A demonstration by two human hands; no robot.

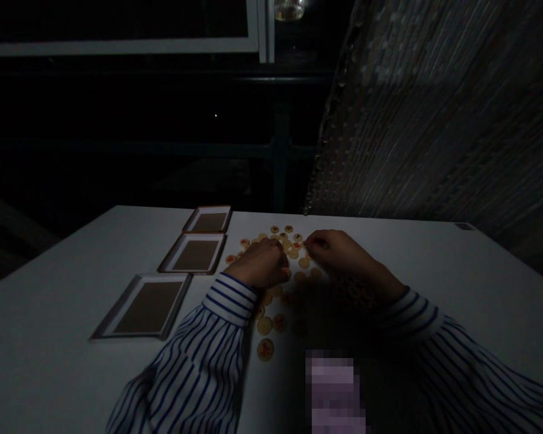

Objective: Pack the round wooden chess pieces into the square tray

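Round wooden pieces (265,326), several with red or dark characters, lie spread over the middle of the white table (49,289). My left hand (263,262) is over the left part of the spread, its fingers curled down among the pieces; what they hold, if anything, is hidden. At the right edge of the spread, my right hand (335,248) has thumb and fingertips pinched together beside a piece; whether it is gripped is too dark to tell. More pieces, in shadow, lie beneath and beside my right wrist.
Three shallow open boxes or lids (150,306) stand in a slanting row left of my left hand. A pixelated pink patch (335,392) covers the near middle. Behind the table's far right edge hangs a strand curtain (416,120). A small label (464,226) is at the far right corner.
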